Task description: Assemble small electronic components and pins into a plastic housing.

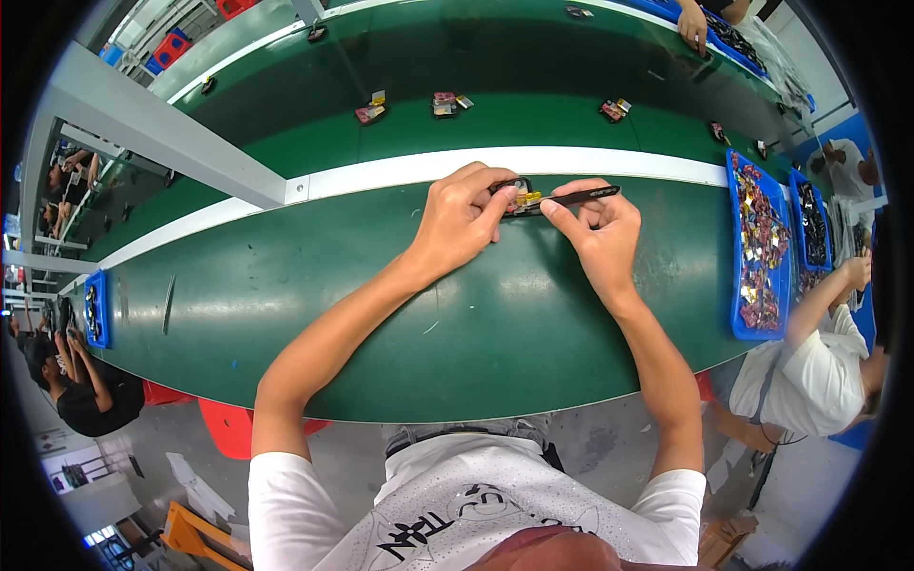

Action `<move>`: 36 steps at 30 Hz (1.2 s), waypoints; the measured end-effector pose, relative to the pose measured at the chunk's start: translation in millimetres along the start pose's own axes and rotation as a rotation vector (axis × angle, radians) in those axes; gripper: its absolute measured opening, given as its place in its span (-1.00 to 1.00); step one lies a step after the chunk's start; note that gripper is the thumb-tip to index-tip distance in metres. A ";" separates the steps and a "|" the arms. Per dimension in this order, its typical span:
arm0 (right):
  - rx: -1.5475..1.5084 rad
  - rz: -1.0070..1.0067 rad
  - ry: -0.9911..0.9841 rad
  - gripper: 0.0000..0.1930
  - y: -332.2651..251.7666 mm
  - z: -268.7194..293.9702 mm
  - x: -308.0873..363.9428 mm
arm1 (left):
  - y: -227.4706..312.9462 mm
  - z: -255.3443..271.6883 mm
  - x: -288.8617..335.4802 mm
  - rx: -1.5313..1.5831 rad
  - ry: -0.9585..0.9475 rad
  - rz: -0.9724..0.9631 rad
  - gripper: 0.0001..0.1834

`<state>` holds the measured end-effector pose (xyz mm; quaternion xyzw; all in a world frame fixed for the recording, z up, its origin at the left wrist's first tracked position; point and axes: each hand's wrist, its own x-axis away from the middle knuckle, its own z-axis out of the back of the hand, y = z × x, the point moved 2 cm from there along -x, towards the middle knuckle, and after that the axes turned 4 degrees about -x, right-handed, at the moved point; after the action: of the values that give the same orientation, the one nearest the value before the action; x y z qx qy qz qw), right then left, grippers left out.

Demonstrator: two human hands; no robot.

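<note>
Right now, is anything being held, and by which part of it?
Yes. The left grip holds a small black-rimmed case by its left end; the right grip holds a slim black tool toward its end nearer the case.

Your worktable [524, 352] is deep green with pale, glossy streaks, edged on its far side by a white strip [657, 165]. Beyond, the belt [533, 119] is also green, darkening farther out, dotted with small parts [445, 104] in red, silver and yellow. Your small casing [519, 213] is black, with a bright yellow piece [529, 199] inside; your slim tool [595, 195] is black with tiny pale markings. At right, a vivid blue tray [764, 333] shows a speckled mix of pinkish red, silver and yellow. At left, the post [181, 133] is light grey and the stool [225, 428] bright red. Your shirt [419, 481] is white, with dark dots and black print.
</note>
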<state>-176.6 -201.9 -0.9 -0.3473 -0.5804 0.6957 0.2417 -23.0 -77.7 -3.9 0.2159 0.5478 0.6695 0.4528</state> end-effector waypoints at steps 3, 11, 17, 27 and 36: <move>-0.089 -0.064 -0.006 -0.82 0.2 0.1 -1.1 | -0.5 0.9 -0.6 0.043 -0.019 0.012 -0.79; -0.225 -0.223 -0.004 -0.81 -4.9 -1.4 -2.5 | 0.9 1.8 -0.8 0.085 -0.022 -0.010 -0.79; -0.146 -0.154 0.013 -0.81 -3.6 -0.8 -0.5 | -0.5 1.7 -1.7 0.150 -0.029 0.039 -0.78; -0.268 -0.256 0.012 -0.79 -4.7 -1.4 -0.6 | -3.0 2.0 -2.1 0.214 -0.048 0.075 -0.75; -0.295 -0.323 0.002 -0.80 -7.8 0.1 -1.6 | -1.1 2.4 -1.5 0.175 -0.045 -0.004 -0.77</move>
<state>-176.2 -201.6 7.1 -0.2821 -0.7237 0.5551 0.2975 -20.0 -77.7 -4.0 0.2686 0.5941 0.6133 0.4459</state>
